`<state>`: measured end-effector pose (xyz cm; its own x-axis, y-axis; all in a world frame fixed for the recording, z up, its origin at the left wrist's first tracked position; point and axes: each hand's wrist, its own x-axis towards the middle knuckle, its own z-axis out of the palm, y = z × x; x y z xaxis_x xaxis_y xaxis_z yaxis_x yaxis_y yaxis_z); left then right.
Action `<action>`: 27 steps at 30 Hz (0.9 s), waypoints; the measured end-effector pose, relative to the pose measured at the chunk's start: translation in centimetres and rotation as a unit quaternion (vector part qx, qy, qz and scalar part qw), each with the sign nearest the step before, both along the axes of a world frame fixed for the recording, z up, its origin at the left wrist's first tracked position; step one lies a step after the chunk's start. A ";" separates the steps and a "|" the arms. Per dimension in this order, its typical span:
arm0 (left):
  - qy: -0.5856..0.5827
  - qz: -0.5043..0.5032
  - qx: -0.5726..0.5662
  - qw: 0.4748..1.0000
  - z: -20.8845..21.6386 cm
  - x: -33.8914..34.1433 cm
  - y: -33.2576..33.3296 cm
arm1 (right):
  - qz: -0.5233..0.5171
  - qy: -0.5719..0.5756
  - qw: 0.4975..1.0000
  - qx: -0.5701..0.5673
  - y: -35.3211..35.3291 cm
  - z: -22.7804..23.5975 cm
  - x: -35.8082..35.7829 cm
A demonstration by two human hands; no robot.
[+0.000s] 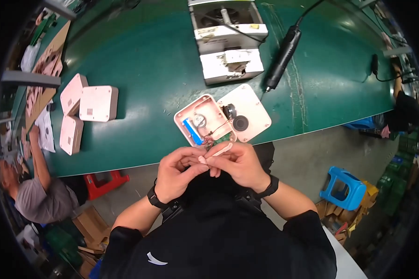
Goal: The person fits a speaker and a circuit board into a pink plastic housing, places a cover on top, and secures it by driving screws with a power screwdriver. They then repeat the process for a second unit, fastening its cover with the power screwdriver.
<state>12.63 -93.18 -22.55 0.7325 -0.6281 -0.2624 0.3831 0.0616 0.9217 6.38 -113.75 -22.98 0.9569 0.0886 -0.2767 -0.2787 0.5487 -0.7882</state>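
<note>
At the table's near edge my left hand (178, 171) and my right hand (241, 166) meet, fingers closed. A small pale pink plastic piece (202, 159) is pinched at my left fingertips, touching the right ones. Between my right thumb and fingers lies a pale pink strip (223, 149); whether the two pieces join is hidden. Just beyond my hands sits an opened pink plastic case (178, 119), holding a blue cylindrical battery (192, 131), a round metal part (199, 121), wires and a green circuit board (224, 138). Its square pink cover (258, 118), with a round black speaker (240, 123), rests alongside.
Three closed pink cases (98, 103) stand to the left. Behind the opened case is a white-and-black boxy machine (233, 65), with a black electric screwdriver (284, 58) beside it. A co-worker (46, 200) sits at left. Red (106, 184) and blue stools (343, 188) are on the floor.
</note>
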 end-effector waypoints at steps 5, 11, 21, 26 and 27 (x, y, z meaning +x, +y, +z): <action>0.024 0.097 -0.038 0.994 -1.8 -0.4 2.7 | 0.052 -0.031 0.968 -0.245 1.0 1.9 0.6; 0.001 0.110 0.004 0.994 -2.7 0.6 5.8 | -0.072 -0.250 0.710 -0.655 -2.5 2.5 6.2; 0.079 0.154 -0.040 0.984 -4.1 0.8 5.7 | 0.063 -0.158 0.593 -0.787 -3.0 1.2 10.0; 0.105 0.147 -0.031 0.983 -4.0 0.8 4.4 | 0.040 -0.102 0.668 -0.736 -3.7 0.7 10.3; 0.101 0.139 -0.031 0.985 -4.0 0.9 4.1 | 0.041 -0.100 0.668 -0.736 -3.9 0.7 10.3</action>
